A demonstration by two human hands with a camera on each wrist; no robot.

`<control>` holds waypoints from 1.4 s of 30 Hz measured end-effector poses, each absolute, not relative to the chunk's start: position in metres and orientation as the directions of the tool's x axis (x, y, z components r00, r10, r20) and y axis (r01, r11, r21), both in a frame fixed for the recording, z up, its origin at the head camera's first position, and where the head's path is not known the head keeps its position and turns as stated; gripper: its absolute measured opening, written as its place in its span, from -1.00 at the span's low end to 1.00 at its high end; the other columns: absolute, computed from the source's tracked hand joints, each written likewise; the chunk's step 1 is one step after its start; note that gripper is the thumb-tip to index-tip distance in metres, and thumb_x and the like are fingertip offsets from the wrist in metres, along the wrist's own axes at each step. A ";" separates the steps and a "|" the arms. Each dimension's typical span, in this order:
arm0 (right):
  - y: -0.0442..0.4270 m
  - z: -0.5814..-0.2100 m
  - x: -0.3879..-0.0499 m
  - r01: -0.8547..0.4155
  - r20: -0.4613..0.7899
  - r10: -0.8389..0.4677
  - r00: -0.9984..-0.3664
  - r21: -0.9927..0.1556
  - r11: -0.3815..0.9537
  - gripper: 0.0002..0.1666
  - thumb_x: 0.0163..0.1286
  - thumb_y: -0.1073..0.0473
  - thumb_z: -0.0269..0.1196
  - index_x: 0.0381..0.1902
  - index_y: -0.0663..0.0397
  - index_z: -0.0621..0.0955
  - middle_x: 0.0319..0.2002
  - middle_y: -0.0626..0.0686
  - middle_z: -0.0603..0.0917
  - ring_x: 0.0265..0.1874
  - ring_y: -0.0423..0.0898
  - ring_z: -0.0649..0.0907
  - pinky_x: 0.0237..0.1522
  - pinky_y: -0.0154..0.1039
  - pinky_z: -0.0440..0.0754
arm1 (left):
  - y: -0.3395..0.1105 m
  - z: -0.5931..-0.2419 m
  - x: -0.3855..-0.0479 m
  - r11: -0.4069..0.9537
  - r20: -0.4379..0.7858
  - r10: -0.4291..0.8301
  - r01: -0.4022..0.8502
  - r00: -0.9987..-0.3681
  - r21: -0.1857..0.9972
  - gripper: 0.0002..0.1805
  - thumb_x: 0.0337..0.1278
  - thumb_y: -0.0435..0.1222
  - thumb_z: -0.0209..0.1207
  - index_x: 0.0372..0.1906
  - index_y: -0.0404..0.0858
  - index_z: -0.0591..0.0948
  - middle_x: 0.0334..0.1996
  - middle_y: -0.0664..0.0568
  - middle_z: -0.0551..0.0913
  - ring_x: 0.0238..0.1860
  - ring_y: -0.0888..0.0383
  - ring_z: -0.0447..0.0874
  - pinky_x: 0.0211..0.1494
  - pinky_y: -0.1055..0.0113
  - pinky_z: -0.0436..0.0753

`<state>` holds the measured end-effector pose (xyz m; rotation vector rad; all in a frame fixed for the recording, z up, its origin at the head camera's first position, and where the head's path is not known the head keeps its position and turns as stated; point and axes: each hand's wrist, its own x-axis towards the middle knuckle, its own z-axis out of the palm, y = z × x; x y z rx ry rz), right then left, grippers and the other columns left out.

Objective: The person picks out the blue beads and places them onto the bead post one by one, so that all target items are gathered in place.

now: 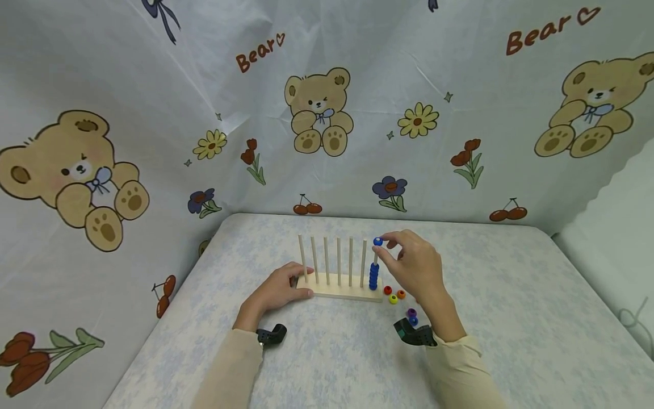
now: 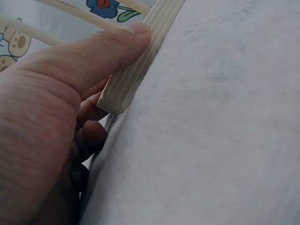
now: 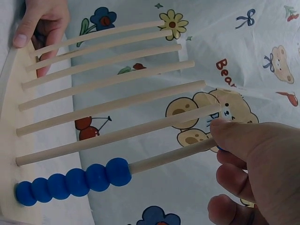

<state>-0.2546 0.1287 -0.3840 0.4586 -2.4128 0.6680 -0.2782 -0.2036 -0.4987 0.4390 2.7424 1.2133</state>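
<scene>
A wooden peg rack (image 1: 339, 291) stands on the table with several upright pegs. My left hand (image 1: 278, 287) grips the left end of its base, the thumb (image 2: 117, 44) along the front edge and the fingers behind. On the rightmost peg sits a stack of several blue beads (image 3: 78, 182). My right hand (image 1: 414, 264) pinches another blue bead (image 1: 377, 241) between thumb and finger at the top of that peg. In the right wrist view the thumb (image 3: 234, 136) hides most of this bead and the peg's tip. The other pegs hold no beads.
Loose beads lie right of the rack: a red bead (image 1: 388, 289), a yellow bead (image 1: 393, 299), an orange bead (image 1: 401, 294), a purple bead (image 1: 411, 312) and a blue one, partly beside the right wrist camera (image 1: 415, 334). A bear-printed cloth (image 1: 357, 187) hangs behind the table.
</scene>
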 end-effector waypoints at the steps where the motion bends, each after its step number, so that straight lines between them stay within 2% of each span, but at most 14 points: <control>1: 0.128 -0.384 -0.254 -0.457 0.616 -0.165 -0.771 -0.353 0.816 -0.66 0.29 -0.09 0.42 -0.06 -0.08 0.76 -0.33 -0.03 0.72 -0.53 -0.16 0.56 -0.57 -0.33 0.41 | -0.204 -0.498 -0.278 0.640 0.013 0.304 0.215 -0.953 0.738 -0.46 -0.01 0.14 0.44 0.15 0.38 0.58 0.01 0.36 0.55 -0.23 0.15 0.42 -0.15 0.26 0.42; 10: 0.128 -0.384 -0.254 -0.438 0.598 -0.158 -0.786 -0.358 0.825 -0.63 0.28 -0.12 0.42 -0.06 -0.08 0.76 -0.29 -0.02 0.73 -0.52 -0.14 0.56 -0.56 -0.32 0.43 | -0.203 -0.495 -0.277 0.632 0.013 0.307 0.214 -0.952 0.744 -0.45 -0.01 0.12 0.45 0.17 0.33 0.59 0.01 0.33 0.56 -0.22 0.14 0.42 -0.14 0.23 0.42; 16: 0.128 -0.385 -0.254 -0.453 0.616 -0.163 -0.770 -0.348 0.821 -0.62 0.24 -0.14 0.45 -0.10 -0.06 0.76 -0.21 -0.01 0.71 -0.54 -0.16 0.55 -0.56 -0.33 0.42 | -0.204 -0.497 -0.276 0.632 0.019 0.304 0.217 -0.952 0.744 -0.44 -0.01 0.12 0.45 0.17 0.31 0.60 0.03 0.33 0.56 -0.23 0.14 0.42 -0.15 0.24 0.42; 22: 0.130 -0.380 -0.254 -0.472 0.644 -0.157 -0.748 -0.351 0.808 -0.65 0.25 -0.11 0.45 -0.11 -0.05 0.77 -0.21 -0.01 0.72 -0.53 -0.15 0.56 -0.52 -0.32 0.45 | -0.205 -0.498 -0.277 0.642 0.013 0.291 0.206 -0.957 0.739 -0.46 0.01 0.11 0.45 0.17 0.35 0.59 0.05 0.36 0.54 -0.22 0.15 0.42 -0.13 0.23 0.42; 28: 0.139 -0.375 -0.251 -0.488 0.669 -0.152 -0.727 -0.348 0.800 -0.68 0.25 -0.03 0.46 -0.10 -0.03 0.77 -0.22 0.00 0.72 -0.56 -0.16 0.55 -0.52 -0.31 0.45 | -0.203 -0.494 -0.276 0.635 0.016 0.302 0.213 -0.953 0.742 -0.44 0.03 0.08 0.45 0.20 0.26 0.60 0.06 0.32 0.55 -0.20 0.15 0.42 -0.11 0.23 0.42; 34: 0.152 -0.370 -0.246 -0.495 0.667 -0.141 -0.732 -0.378 0.783 -0.72 0.28 0.01 0.45 -0.09 -0.04 0.77 -0.25 0.01 0.71 -0.56 -0.17 0.54 -0.51 -0.30 0.46 | -0.201 -0.491 -0.273 0.617 0.016 0.303 0.209 -0.953 0.759 -0.43 0.02 0.04 0.46 0.21 0.22 0.61 0.08 0.31 0.55 -0.10 0.14 0.42 0.00 0.19 0.41; 42: 0.167 -0.360 -0.237 -0.540 0.670 -0.156 -0.726 -0.414 0.733 -0.73 0.28 0.07 0.45 -0.06 -0.05 0.75 -0.25 -0.01 0.71 -0.54 -0.20 0.55 -0.48 -0.33 0.51 | -0.202 -0.492 -0.274 0.620 0.017 0.313 0.217 -0.950 0.754 -0.43 0.04 0.07 0.45 0.22 0.22 0.60 0.09 0.31 0.55 -0.12 0.15 0.42 -0.04 0.22 0.41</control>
